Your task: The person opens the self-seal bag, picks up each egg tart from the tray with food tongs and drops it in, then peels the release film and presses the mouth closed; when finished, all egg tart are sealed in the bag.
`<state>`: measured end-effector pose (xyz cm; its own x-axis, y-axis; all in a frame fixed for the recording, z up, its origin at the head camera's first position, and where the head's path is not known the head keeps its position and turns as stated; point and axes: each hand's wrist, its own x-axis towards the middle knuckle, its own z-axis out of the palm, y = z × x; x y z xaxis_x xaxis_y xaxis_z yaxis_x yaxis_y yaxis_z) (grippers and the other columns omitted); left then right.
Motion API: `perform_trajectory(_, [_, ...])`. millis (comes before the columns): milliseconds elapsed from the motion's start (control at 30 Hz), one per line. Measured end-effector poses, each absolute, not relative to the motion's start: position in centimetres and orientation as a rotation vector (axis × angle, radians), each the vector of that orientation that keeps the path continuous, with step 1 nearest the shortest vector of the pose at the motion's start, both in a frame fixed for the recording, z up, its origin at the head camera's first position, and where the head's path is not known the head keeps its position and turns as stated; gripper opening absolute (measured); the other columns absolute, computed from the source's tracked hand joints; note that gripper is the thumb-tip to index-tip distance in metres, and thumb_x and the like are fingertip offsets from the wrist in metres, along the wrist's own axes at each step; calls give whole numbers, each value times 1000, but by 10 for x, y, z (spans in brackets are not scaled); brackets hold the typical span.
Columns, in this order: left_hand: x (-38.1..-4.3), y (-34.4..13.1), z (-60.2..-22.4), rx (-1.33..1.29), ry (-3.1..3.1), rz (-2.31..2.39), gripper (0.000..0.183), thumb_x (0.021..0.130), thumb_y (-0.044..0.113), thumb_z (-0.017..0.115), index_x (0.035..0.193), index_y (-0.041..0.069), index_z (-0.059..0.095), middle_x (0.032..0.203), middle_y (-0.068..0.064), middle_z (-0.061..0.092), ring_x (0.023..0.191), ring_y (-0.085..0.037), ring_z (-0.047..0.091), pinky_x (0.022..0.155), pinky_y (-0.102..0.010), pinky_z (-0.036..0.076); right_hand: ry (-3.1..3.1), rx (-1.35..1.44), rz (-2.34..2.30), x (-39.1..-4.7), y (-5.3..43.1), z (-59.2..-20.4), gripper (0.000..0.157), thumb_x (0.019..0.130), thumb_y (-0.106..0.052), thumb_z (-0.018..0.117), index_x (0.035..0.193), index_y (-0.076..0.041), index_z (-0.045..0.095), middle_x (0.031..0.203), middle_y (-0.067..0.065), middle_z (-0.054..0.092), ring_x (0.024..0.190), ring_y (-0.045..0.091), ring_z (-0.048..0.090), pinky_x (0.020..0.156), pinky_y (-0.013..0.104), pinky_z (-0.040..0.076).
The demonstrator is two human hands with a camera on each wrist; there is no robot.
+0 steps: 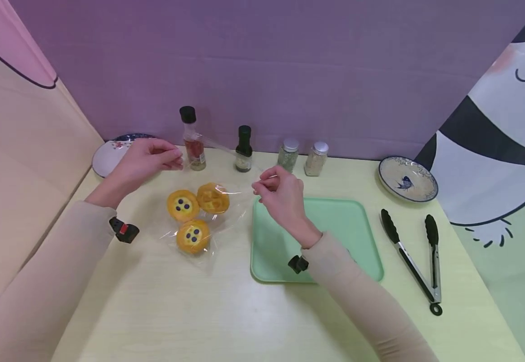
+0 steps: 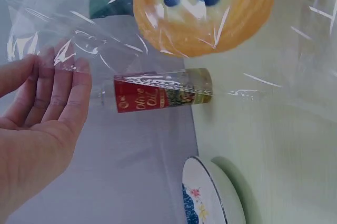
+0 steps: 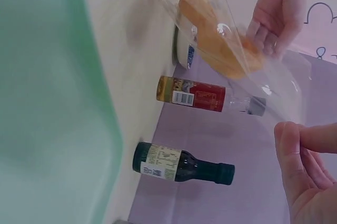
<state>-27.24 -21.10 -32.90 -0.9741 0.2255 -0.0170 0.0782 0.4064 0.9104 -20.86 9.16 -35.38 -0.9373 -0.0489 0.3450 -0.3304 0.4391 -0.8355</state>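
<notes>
A clear plastic bag (image 1: 235,213) is stretched between my two hands, its upper edge drawn out to either side. Inside are two round yellow tarts, one (image 1: 183,205) above the other (image 1: 193,236), each with blue berry-like dots. Beside the upper one lies a golden piece (image 1: 213,198) with a waffle-like top. My left hand (image 1: 146,156) pinches the bag's left upper edge between thumb and fingertips, in front of the olive oil bottle (image 2: 163,91). At the opposite corner, my right hand (image 3: 310,171) pinches the film with thumb and forefinger, above the green tray (image 1: 334,226).
Along the back stand a dark sauce bottle (image 1: 243,151) and two capped spice jars, one green (image 1: 288,155), one pale (image 1: 316,159). A bowl (image 1: 108,156) sits behind my left hand. To the right are a patterned dish (image 1: 408,179) and black-tipped tongs (image 1: 409,266).
</notes>
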Motion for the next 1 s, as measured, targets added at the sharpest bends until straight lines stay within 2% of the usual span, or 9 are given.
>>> perform_trajectory(267, [-245, -227, -324, 264, 2432, 1908, 23, 90, 21, 63, 103, 3, 65, 86, -1, 68, 79, -13, 69, 73, -23, 56, -2389, 393, 1541, -211, 90, -339, 32, 82, -11, 72, 103, -5, 49, 81, 5, 73, 61, 9, 67, 53, 25, 55])
perform_trajectory(433, [-227, -231, -326, 312, 2317, 2113, 18, 89, 14, 64, 101, 0, 65, 86, -4, 70, 77, -13, 69, 73, -25, 56, -2394, 399, 1585, -210, 90, -327, 42, 80, -12, 74, 115, -7, 50, 81, 6, 73, 60, 11, 67, 54, 27, 56])
perform_trajectory(533, [-213, -233, -327, 372, 2292, 2201, 17, 89, 10, 62, 101, -3, 63, 85, -5, 69, 77, -13, 69, 73, -24, 56, -2399, 436, 1605, -209, 92, -319, 35, 80, -12, 74, 111, -5, 58, 82, 6, 73, 63, 12, 68, 56, 27, 57])
perform_trajectory(733, [-187, -233, -329, 407, 2358, 2248, 19, 90, 7, 60, 102, -7, 60, 86, -6, 68, 78, -13, 68, 73, -22, 55, -2377, 569, 1644, -203, 95, -303, 13, 80, -8, 74, 91, -2, 70, 81, 10, 72, 67, 15, 68, 58, 32, 57])
perform_trajectory(833, [-175, -231, -331, 470, 2367, 2312, 16, 90, 1, 59, 101, -11, 59, 85, -7, 68, 76, -14, 68, 74, -22, 55, -2372, 645, 1645, -203, 98, -300, 12, 80, -9, 74, 89, -4, 72, 82, 7, 72, 69, 12, 68, 61, 28, 57])
perform_trajectory(1000, [-156, -230, -335, 565, 2475, 2327, 14, 88, -7, 57, 100, -15, 58, 84, -6, 69, 76, -13, 68, 75, -19, 55, -2405, 719, 1634, -197, 102, -291, 11, 80, -11, 75, 89, -5, 73, 83, 3, 72, 70, 11, 68, 65, 28, 58])
